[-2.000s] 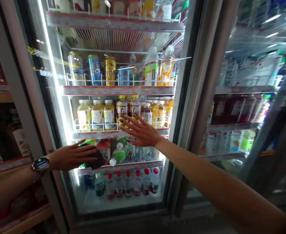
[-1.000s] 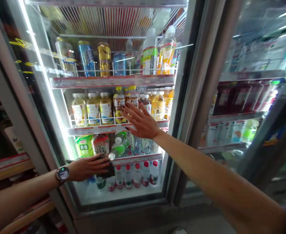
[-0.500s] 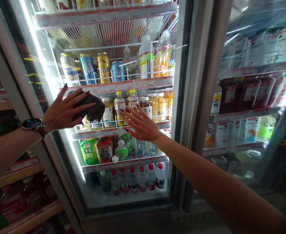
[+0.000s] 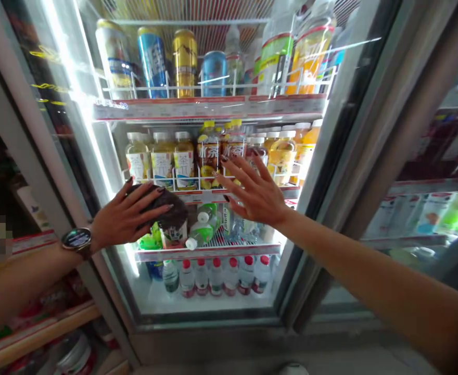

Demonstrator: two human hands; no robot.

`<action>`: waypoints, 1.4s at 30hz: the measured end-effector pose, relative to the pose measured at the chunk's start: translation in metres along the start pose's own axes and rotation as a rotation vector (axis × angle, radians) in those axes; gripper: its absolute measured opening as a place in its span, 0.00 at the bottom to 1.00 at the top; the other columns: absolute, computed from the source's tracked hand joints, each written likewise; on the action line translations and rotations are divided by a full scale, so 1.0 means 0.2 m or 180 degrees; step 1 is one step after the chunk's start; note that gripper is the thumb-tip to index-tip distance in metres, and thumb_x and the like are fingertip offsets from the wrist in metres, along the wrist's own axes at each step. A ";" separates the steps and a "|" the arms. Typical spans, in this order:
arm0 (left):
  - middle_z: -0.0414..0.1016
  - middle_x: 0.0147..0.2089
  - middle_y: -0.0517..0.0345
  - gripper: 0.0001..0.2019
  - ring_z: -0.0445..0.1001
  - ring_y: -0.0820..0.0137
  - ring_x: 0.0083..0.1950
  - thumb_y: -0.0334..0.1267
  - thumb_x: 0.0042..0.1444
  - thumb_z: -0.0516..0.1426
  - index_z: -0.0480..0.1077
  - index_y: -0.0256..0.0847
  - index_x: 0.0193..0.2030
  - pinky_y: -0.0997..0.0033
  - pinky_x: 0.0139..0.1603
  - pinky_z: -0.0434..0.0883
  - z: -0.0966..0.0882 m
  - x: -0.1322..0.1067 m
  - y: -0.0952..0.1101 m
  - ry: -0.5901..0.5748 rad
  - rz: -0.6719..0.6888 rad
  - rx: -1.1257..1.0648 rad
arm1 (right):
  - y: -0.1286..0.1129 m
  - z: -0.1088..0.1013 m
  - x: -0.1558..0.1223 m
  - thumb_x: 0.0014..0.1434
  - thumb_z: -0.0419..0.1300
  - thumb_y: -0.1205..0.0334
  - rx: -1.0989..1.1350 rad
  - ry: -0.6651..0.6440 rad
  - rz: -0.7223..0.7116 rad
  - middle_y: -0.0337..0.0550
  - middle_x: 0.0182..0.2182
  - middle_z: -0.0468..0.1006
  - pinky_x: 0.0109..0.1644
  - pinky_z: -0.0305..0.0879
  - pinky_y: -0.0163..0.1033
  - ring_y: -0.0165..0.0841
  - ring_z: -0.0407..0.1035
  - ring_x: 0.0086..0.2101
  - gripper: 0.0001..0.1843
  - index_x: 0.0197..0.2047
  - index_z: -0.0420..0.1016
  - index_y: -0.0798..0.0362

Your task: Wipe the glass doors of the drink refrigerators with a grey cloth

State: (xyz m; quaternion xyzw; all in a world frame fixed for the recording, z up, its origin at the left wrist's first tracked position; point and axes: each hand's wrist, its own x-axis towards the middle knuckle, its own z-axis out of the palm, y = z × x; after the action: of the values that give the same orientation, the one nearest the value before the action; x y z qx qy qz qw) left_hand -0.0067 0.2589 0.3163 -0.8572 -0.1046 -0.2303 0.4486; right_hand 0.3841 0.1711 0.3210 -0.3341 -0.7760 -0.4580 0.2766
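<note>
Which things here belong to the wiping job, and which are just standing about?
In use: dark brown crumpled cloth under the left hand; clear glass fridge door; right hand flat on it.
Standing about: tall metal drink cans; yellow plastic tea bottles; red-capped water bottles.

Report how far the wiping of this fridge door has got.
Done: unclear; no wiped patch stands out on the door. In hand: the left hand presses a dark cloth on the door at mid height, while the right hand lies flat beside it, fingers spread. Left: probably the door above and below the cloth.
</note>
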 end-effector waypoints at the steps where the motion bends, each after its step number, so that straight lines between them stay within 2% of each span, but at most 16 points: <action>1: 0.59 0.78 0.55 0.41 0.52 0.53 0.81 0.49 0.66 0.58 0.43 0.59 0.81 0.40 0.83 0.42 0.03 -0.04 0.03 -0.0061 0.0046 -0.0034 | 0.00 0.00 0.00 0.69 0.57 0.59 -0.0008 0.0025 -0.0023 0.37 0.80 0.43 0.78 0.44 0.73 0.51 0.47 0.76 0.50 0.80 0.28 0.34; 4: 0.62 0.77 0.55 0.38 0.57 0.55 0.79 0.49 0.66 0.58 0.48 0.57 0.80 0.43 0.83 0.41 0.11 -0.15 0.13 -0.0249 0.0343 -0.0152 | 0.00 0.00 0.00 0.69 0.57 0.59 0.0002 0.0094 -0.0046 0.37 0.80 0.42 0.78 0.46 0.72 0.50 0.47 0.76 0.49 0.80 0.29 0.35; 7: 0.64 0.76 0.55 0.36 0.59 0.59 0.78 0.44 0.65 0.59 0.54 0.54 0.78 0.49 0.82 0.49 0.16 -0.27 0.21 -0.0561 0.0754 -0.0326 | 0.00 0.01 0.00 0.68 0.57 0.60 0.0036 0.0084 -0.0009 0.36 0.80 0.41 0.78 0.45 0.73 0.50 0.48 0.76 0.49 0.80 0.30 0.34; 10: 0.64 0.76 0.58 0.37 0.57 0.64 0.79 0.36 0.61 0.59 0.56 0.53 0.77 0.57 0.80 0.54 0.18 -0.36 0.26 -0.0787 0.1177 -0.0512 | 0.00 0.02 0.00 0.69 0.57 0.60 0.0056 0.0048 -0.0008 0.36 0.80 0.41 0.78 0.43 0.72 0.50 0.47 0.76 0.49 0.80 0.28 0.33; 12: 0.63 0.77 0.60 0.38 0.55 0.68 0.80 0.33 0.59 0.59 0.58 0.53 0.76 0.60 0.80 0.54 0.15 -0.37 0.25 -0.0862 0.1441 -0.0591 | 0.00 0.02 0.00 0.69 0.56 0.60 0.0056 0.0073 -0.0010 0.36 0.80 0.40 0.79 0.42 0.70 0.49 0.47 0.76 0.49 0.80 0.27 0.34; 15: 0.63 0.76 0.60 0.36 0.55 0.68 0.80 0.34 0.60 0.60 0.60 0.54 0.75 0.57 0.83 0.47 0.05 -0.26 0.13 -0.0774 0.1333 -0.0532 | -0.01 0.02 0.01 0.70 0.55 0.60 0.0046 0.0108 -0.0006 0.36 0.80 0.42 0.79 0.43 0.69 0.47 0.47 0.76 0.48 0.80 0.26 0.34; 18: 0.60 0.78 0.57 0.31 0.52 0.61 0.81 0.41 0.65 0.59 0.61 0.55 0.74 0.44 0.83 0.36 -0.13 -0.04 -0.07 -0.0411 0.0650 -0.0252 | -0.01 0.01 0.01 0.70 0.56 0.59 0.0031 0.0092 -0.0015 0.37 0.80 0.43 0.79 0.44 0.68 0.47 0.47 0.76 0.48 0.80 0.27 0.35; 20: 0.54 0.80 0.57 0.28 0.47 0.59 0.83 0.43 0.68 0.58 0.62 0.53 0.74 0.39 0.82 0.32 -0.24 0.11 -0.22 -0.0163 0.0216 -0.0008 | -0.01 0.01 0.01 0.70 0.57 0.58 0.0034 0.0083 -0.0014 0.37 0.80 0.42 0.79 0.44 0.68 0.48 0.48 0.76 0.48 0.80 0.27 0.34; 23: 0.46 0.83 0.56 0.25 0.40 0.58 0.83 0.44 0.69 0.55 0.66 0.43 0.71 0.42 0.82 0.32 -0.32 0.28 -0.37 0.0248 -0.0246 0.0265 | 0.00 0.00 0.00 0.70 0.57 0.58 0.0093 0.0026 0.0023 0.35 0.80 0.41 0.79 0.43 0.70 0.49 0.48 0.76 0.49 0.79 0.26 0.31; 25: 0.42 0.83 0.56 0.26 0.35 0.59 0.84 0.47 0.71 0.50 0.67 0.35 0.70 0.46 0.82 0.30 -0.31 0.33 -0.39 0.0379 -0.0524 0.0350 | 0.00 0.00 0.00 0.70 0.57 0.57 0.0129 -0.0008 0.0034 0.33 0.80 0.41 0.79 0.42 0.71 0.50 0.48 0.76 0.49 0.79 0.26 0.29; 27: 0.40 0.83 0.58 0.28 0.32 0.60 0.84 0.48 0.72 0.49 0.65 0.34 0.70 0.49 0.83 0.30 -0.28 0.32 -0.36 0.0363 -0.0723 0.0392 | 0.00 0.00 0.00 0.70 0.57 0.54 0.0124 -0.0014 0.0048 0.33 0.80 0.42 0.78 0.41 0.73 0.51 0.48 0.75 0.48 0.79 0.28 0.28; 30: 0.37 0.84 0.60 0.31 0.32 0.61 0.84 0.46 0.69 0.56 0.58 0.44 0.76 0.47 0.84 0.33 -0.21 0.27 -0.28 0.0468 -0.0678 0.0362 | 0.00 0.00 0.00 0.70 0.57 0.50 0.0099 -0.0041 0.0072 0.33 0.80 0.43 0.77 0.41 0.75 0.52 0.47 0.76 0.45 0.79 0.32 0.28; 33: 0.35 0.84 0.60 0.39 0.36 0.54 0.84 0.44 0.66 0.60 0.49 0.53 0.79 0.41 0.84 0.36 -0.15 0.19 -0.18 0.0500 -0.0593 0.0254 | 0.00 0.00 0.00 0.70 0.57 0.46 0.0078 -0.0064 0.0106 0.33 0.80 0.43 0.77 0.41 0.76 0.54 0.46 0.76 0.44 0.79 0.35 0.28; 36: 0.41 0.84 0.56 0.40 0.41 0.50 0.83 0.45 0.65 0.60 0.47 0.54 0.80 0.37 0.83 0.38 -0.08 0.12 -0.08 0.0406 -0.0443 0.0166 | 0.00 0.01 0.00 0.70 0.55 0.44 0.0100 0.0005 0.0118 0.33 0.80 0.45 0.77 0.40 0.77 0.55 0.46 0.76 0.42 0.79 0.39 0.28; 39: 0.51 0.81 0.54 0.38 0.45 0.52 0.83 0.45 0.67 0.57 0.46 0.54 0.80 0.36 0.82 0.40 -0.01 0.05 0.03 0.0377 -0.0291 0.0123 | 0.00 0.01 -0.01 0.70 0.54 0.43 0.0048 -0.0012 0.0107 0.33 0.80 0.44 0.77 0.38 0.77 0.56 0.45 0.76 0.40 0.79 0.39 0.28; 42: 0.57 0.79 0.54 0.37 0.48 0.54 0.82 0.46 0.67 0.56 0.47 0.53 0.80 0.37 0.83 0.39 0.06 -0.02 0.13 0.0278 -0.0108 0.0081 | 0.00 0.01 -0.01 0.70 0.54 0.44 -0.0111 -0.0063 0.0092 0.34 0.80 0.43 0.76 0.39 0.76 0.55 0.45 0.76 0.42 0.80 0.36 0.29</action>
State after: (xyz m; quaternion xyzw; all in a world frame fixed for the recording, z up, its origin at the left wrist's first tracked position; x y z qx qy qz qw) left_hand 0.0040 0.2535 0.2900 -0.8387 -0.1023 -0.2737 0.4596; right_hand 0.3858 0.1729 0.3188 -0.3546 -0.7656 -0.4641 0.2696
